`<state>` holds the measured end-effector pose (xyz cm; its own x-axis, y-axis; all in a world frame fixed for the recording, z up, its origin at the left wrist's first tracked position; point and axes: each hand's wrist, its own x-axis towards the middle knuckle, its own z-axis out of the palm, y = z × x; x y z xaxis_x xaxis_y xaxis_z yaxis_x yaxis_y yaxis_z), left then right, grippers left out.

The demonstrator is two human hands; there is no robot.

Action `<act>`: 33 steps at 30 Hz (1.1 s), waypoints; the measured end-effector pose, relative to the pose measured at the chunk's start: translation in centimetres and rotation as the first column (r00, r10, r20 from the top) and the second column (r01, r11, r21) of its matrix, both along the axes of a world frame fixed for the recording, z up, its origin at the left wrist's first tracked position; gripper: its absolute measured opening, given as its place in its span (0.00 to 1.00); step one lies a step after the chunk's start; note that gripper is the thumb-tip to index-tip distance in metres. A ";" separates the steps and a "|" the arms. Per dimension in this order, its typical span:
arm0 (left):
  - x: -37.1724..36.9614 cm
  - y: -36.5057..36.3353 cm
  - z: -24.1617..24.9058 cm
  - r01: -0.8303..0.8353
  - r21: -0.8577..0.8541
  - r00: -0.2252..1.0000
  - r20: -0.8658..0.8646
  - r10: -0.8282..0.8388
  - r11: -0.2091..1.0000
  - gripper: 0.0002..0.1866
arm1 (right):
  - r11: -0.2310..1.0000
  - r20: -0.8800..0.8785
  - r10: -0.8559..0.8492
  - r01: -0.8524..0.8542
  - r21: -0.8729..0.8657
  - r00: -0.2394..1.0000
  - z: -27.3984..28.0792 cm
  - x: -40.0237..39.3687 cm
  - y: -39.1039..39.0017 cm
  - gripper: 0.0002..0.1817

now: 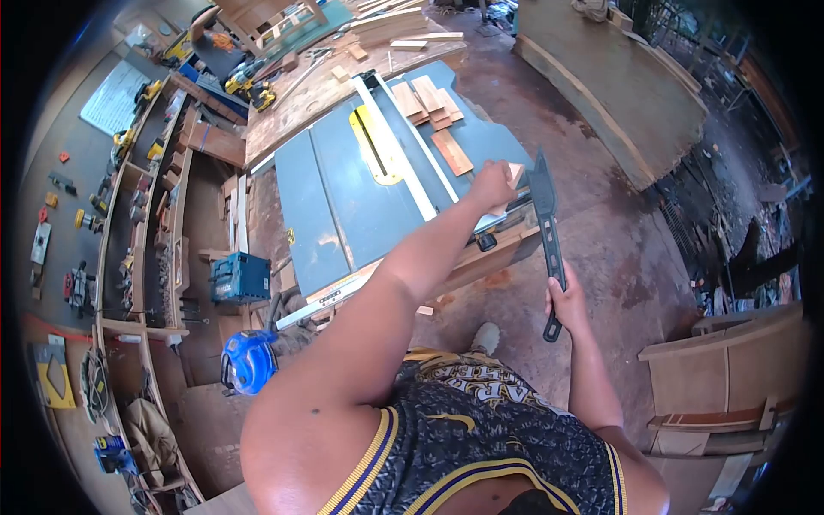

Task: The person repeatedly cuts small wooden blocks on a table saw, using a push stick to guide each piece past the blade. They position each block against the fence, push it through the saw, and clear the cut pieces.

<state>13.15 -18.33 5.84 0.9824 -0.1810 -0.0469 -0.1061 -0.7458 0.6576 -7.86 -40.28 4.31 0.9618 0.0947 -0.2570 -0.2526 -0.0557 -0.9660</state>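
Note:
My left hand [493, 186] reaches over the near right corner of the table saw [318, 206], its fingers closed on a small piece of wood [516, 174]. Most of that piece is hidden behind the hand. Off the saw's right edge, my right hand [567, 302] grips a long black push stick [549, 219] by its lower end. The stick stands roughly upright in view, its wide end close to the wood in my left hand. Several short wooden pieces [429, 99] lie on the saw top beyond the fence [399, 146], with one flat piece [451, 152] nearer my left hand.
The yellow blade insert [375, 146] lies left of the fence. A workbench [300, 99] with yellow drills [251, 88] adjoins the saw. Tool shelves [142, 249], a teal case [240, 278] and a blue vacuum [249, 361] stand left. A large wood slab [609, 86] is at right.

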 end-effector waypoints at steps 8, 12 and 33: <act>-7.7 8.4 3.7 -0.323 -0.932 0.934 -0.286 -0.215 -0.165 0.28 | 0.996 0.004 0.043 -0.043 0.073 0.999 -0.1 0.7 3.7 0.29; -12.5 13.6 3.9 -0.479 -0.867 0.876 -0.483 -0.005 -0.134 0.22 | 0.987 0.008 0.155 -0.155 0.036 0.988 1.2 1.0 6.2 0.30; -8.0 23.1 -5.7 -0.437 -0.744 0.899 -0.340 0.277 0.505 0.32 | 0.960 -0.075 -0.058 0.035 -0.278 0.996 5.9 -10.2 22.0 0.30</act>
